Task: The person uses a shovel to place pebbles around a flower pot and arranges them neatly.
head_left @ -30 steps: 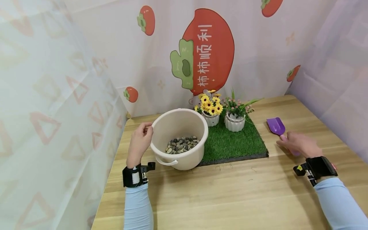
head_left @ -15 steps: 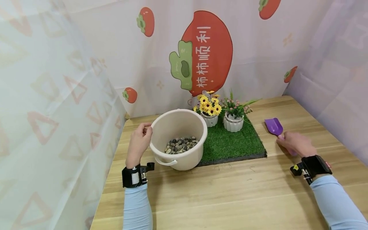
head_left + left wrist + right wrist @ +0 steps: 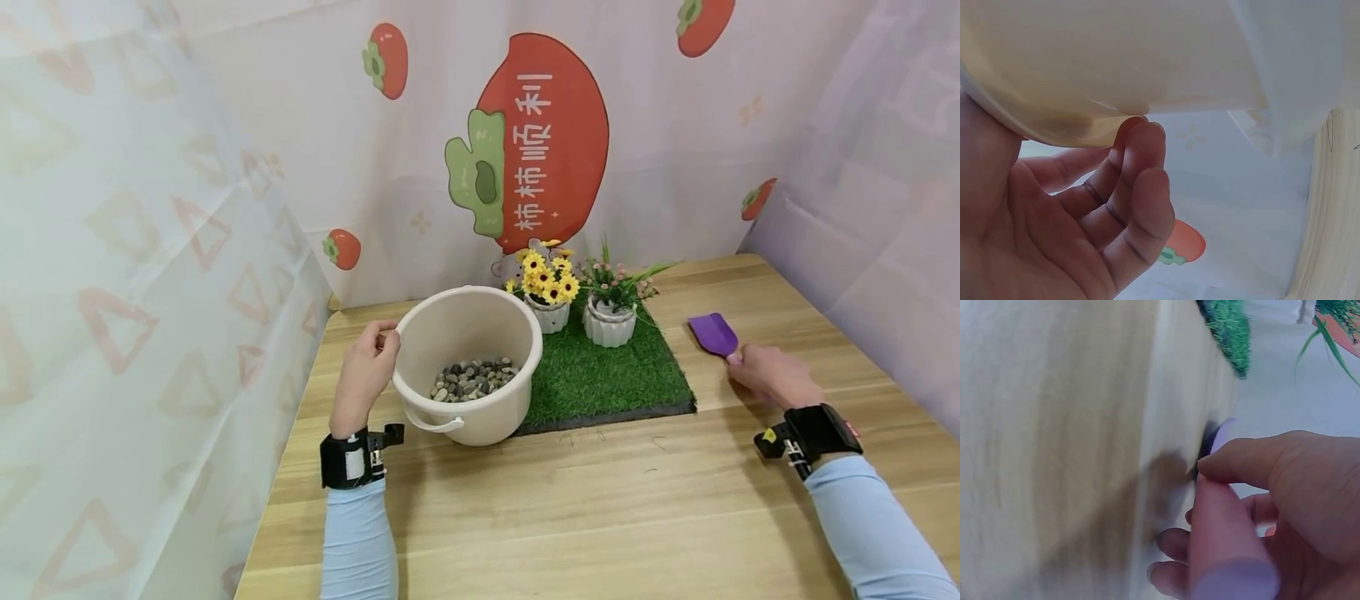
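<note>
A cream plastic bucket (image 3: 491, 417) stands at the left of the table, its white handle (image 3: 437, 426) hanging at the front. Pebbles (image 3: 472, 381) of mixed greys and tans cover its bottom. My left hand (image 3: 365, 371) grips the bucket's left rim; in the left wrist view the rim (image 3: 1054, 140) passes between thumb and curled fingers. On the right lies a small shovel with a purple blade (image 3: 714, 334). Around its pink handle (image 3: 1222, 531) my right hand (image 3: 776, 375) is curled, the thumb along the top near the blade. Most of the handle is hidden in the head view.
An artificial grass mat (image 3: 607, 375) lies right of the bucket. On it stand a white pot of yellow flowers (image 3: 550, 315) and a white pot of pink flowers (image 3: 610, 323). Printed curtains close in the back and sides of the wooden table (image 3: 600, 517).
My right hand has settled around the shovel's handle and moved slightly left, and the blade has shifted a little with it. The left hand and bucket have stayed in place.
</note>
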A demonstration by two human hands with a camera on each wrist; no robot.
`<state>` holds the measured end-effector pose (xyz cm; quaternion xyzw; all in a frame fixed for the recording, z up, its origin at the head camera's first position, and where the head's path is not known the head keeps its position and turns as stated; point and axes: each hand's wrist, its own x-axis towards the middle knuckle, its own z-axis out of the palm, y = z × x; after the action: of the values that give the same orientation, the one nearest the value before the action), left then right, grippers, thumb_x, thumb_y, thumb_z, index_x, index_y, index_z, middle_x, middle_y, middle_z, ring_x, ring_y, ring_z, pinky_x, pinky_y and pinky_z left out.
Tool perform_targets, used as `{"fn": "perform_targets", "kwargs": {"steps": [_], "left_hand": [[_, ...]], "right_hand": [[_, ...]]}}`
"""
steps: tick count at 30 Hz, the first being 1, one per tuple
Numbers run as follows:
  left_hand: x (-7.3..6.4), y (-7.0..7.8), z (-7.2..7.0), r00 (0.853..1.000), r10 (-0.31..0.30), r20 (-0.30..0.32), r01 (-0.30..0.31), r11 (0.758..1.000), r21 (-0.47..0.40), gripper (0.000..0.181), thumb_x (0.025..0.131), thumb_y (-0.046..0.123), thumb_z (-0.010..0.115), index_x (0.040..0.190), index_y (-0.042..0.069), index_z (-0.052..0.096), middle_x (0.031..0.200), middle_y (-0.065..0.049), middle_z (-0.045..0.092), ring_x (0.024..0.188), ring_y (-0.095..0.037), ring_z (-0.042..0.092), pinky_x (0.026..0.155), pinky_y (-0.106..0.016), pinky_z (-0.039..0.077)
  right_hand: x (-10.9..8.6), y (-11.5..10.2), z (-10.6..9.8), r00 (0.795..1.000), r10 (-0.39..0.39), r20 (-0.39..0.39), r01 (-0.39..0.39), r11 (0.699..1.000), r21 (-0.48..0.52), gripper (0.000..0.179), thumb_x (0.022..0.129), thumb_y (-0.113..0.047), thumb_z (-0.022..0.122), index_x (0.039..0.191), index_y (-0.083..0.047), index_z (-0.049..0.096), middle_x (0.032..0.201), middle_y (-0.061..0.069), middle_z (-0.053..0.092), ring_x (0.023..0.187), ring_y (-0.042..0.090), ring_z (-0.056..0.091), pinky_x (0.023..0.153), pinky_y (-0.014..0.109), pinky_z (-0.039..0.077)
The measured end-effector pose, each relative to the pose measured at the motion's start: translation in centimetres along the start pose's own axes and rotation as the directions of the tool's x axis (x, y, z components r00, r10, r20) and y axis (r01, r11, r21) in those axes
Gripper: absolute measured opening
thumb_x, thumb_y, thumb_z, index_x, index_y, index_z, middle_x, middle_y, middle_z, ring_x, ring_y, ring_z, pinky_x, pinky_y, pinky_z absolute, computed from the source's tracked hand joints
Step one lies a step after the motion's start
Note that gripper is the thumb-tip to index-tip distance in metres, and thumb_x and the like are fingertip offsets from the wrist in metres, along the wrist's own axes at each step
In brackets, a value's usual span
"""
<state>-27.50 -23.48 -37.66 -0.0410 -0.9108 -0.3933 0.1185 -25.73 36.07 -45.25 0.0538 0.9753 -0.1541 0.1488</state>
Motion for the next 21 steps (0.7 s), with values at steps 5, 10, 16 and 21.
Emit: {"fn": "perform_targets", "kwargs": {"steps": [5,10,16,21], "left_hand": [[-0.2,-0.2,0.0,1.0,-0.003,-0.006,0.003,1.0,0.022,0.041,0.102,0.035,0.04,0.13,0.012,0.059,0.098,-0.013,0.069,0.085,-0.028,0.065,0.067,-0.03,0.048],[-0.4,-0.3,-0.1,1.0,0.014,-0.002,-0.014,0.999,0.052,0.046,0.104,0.04,0.036,0.131,0.01,0.058,0.104,-0.015,0.069,0.091,-0.03,0.066,0.074,-0.038,0.051],[-0.3,-0.2,-0.3,0.999,0.04,0.013,-0.041,0.996,0.077,0.062,0.104,0.053,0.027,0.131,0.006,0.056,0.117,-0.022,0.066,0.111,-0.039,0.062,0.093,-0.054,0.049],[-0.2,0.2,-0.4,0.999,0.031,0.045,-0.035,0.996,0.085,0.068,0.103,0.058,0.022,0.134,0.006,0.054,0.122,-0.023,0.064,0.118,-0.041,0.059,0.097,-0.057,0.047]], "right_hand": [[-0.1,0.0,-0.4,1.0,-0.005,-0.02,0.005,1.0,-0.002,0.045,0.103,-0.044,0.031,0.083,-0.007,0.047,0.07,0.011,0.052,0.068,0.028,0.054,0.059,0.043,0.04],[-0.2,0.5,-0.5,0.999,-0.019,-0.036,0.019,1.0,-0.014,0.044,0.101,-0.045,0.036,0.084,-0.006,0.048,0.076,0.014,0.052,0.073,0.03,0.052,0.06,0.043,0.038],[-0.6,1.1,-1.0,0.999,-0.028,-0.033,0.027,1.0,-0.008,0.051,0.101,-0.049,0.038,0.095,0.0,0.055,0.089,0.021,0.059,0.079,0.033,0.056,0.062,0.046,0.043],[-1.4,0.9,-1.5,0.999,-0.041,-0.028,0.041,0.999,0.005,0.049,0.1,-0.048,0.04,0.092,-0.002,0.054,0.081,0.015,0.057,0.073,0.028,0.055,0.057,0.039,0.04]]}}
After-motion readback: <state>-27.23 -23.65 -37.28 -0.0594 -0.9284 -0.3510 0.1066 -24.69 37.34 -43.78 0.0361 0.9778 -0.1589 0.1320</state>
